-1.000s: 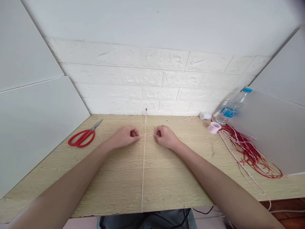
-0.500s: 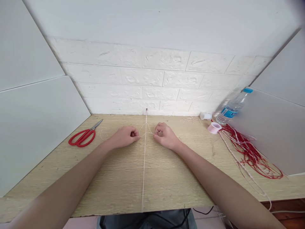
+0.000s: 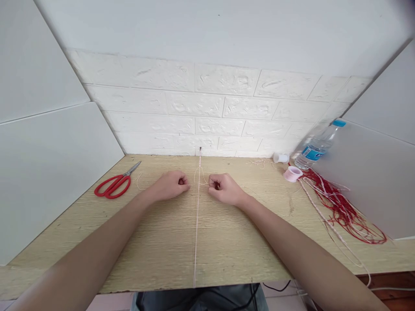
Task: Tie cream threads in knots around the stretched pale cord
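Head view: left hand [image 3: 168,186] and right hand [image 3: 223,189] are both fisted, each pinching a thin cord end beside the taut centre cord [image 3: 196,224] running down the worktop [image 3: 227,246]. Small loop [image 3: 198,176] is formed but looks not yet cinched; scissors [image 3: 113,185] untouched.

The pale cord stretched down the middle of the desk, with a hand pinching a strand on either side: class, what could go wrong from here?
1. The left hand and right hand pull thin strands against the taut pale cord; a hard tug might loosen it from its anchor pin.
2. The loose red threads trailing off the desk edge could snag a forearm.
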### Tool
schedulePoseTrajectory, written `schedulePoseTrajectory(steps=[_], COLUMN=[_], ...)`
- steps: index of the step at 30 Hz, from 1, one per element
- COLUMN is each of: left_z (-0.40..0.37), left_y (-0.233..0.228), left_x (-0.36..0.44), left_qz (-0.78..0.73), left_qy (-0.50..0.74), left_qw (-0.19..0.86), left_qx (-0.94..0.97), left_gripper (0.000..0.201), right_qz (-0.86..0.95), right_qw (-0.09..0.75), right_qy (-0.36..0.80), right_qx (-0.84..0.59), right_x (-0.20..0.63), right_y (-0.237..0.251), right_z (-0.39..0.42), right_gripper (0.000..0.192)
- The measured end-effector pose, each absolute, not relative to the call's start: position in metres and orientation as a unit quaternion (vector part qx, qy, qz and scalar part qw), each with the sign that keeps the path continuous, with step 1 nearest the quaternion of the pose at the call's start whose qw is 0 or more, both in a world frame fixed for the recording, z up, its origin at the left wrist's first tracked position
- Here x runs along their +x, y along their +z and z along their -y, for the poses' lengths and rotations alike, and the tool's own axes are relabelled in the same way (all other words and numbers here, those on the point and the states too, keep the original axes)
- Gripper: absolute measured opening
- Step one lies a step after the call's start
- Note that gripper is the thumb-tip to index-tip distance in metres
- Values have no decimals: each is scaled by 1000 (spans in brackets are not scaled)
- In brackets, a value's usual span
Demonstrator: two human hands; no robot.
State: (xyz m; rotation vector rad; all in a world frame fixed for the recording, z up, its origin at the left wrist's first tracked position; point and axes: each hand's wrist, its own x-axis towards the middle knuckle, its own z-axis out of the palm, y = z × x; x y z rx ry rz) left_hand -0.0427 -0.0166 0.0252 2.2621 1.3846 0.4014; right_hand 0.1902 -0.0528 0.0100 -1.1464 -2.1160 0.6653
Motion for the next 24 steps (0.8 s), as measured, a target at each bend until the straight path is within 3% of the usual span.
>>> schedulePoseTrajectory(steps=[6,11,13,19,24], left_z=[16,15,15,21,25], left_y=[27,29,29,28,29], left_x=[-45,-49,-49,-39,-33], left_qz=[-497,-483,-475,-472,-474], left_qy=[125,110,117,166,177], left_qw=[225,207,216,276,293], left_qx=[829,844,845,821,811], left_gripper=[14,10,9,33,37], right_qz=[814,808,803,813,820], right_qw=[258,246,239,216,213], right_qy=[220,213,213,197,181], right_qx=[-472,-492,-503,-504,-499], right_x=[192,191,191,189,188], right_y=[9,6,4,3,3], right_z=[48,47,47,47,47], right_gripper=[17,4,10,13,9])
